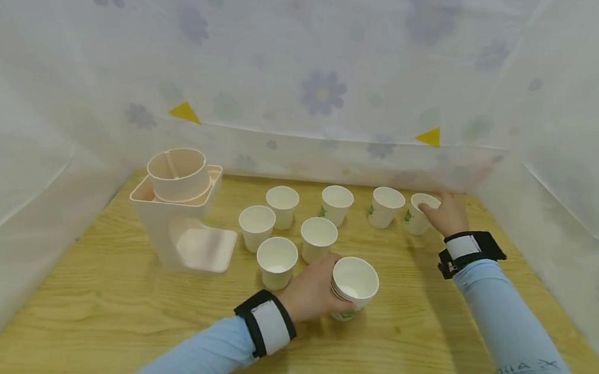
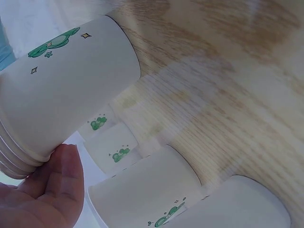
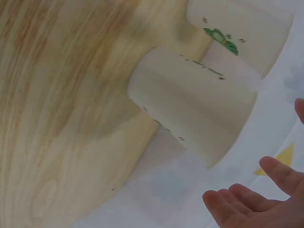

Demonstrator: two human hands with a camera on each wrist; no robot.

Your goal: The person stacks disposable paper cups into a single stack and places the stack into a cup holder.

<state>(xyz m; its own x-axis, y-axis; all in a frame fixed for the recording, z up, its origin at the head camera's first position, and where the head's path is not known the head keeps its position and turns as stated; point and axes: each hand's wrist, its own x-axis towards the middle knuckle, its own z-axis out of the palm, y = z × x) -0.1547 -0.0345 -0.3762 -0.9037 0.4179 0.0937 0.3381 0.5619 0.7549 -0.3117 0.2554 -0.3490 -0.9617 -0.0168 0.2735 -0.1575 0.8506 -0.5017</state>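
My left hand (image 1: pixel 309 293) grips a stack of nested white paper cups (image 1: pixel 356 280) at the front middle of the table. In the left wrist view, fingers (image 2: pixel 69 166) press just below the stacked rims, and a green print shows on the cup wall (image 2: pixel 76 90). Whether the stack's base touches the table I cannot tell. At the far right, my right hand (image 1: pixel 450 215) is beside the rim of a single upright paper cup (image 1: pixel 413 221). The right wrist view has that cup (image 3: pixel 190 102) apart from the hand, whose fingers (image 3: pixel 244 197) are spread and hold nothing.
Several single paper cups stand upright around the middle, among them one near the left hand (image 1: pixel 278 263) and one in the back row (image 1: pixel 385 208). A cream-coloured machine (image 1: pixel 159 229) with a round hopper stands at the left. Patterned sheeting (image 1: pixel 327 131) encloses the wooden table (image 1: pixel 147 337).
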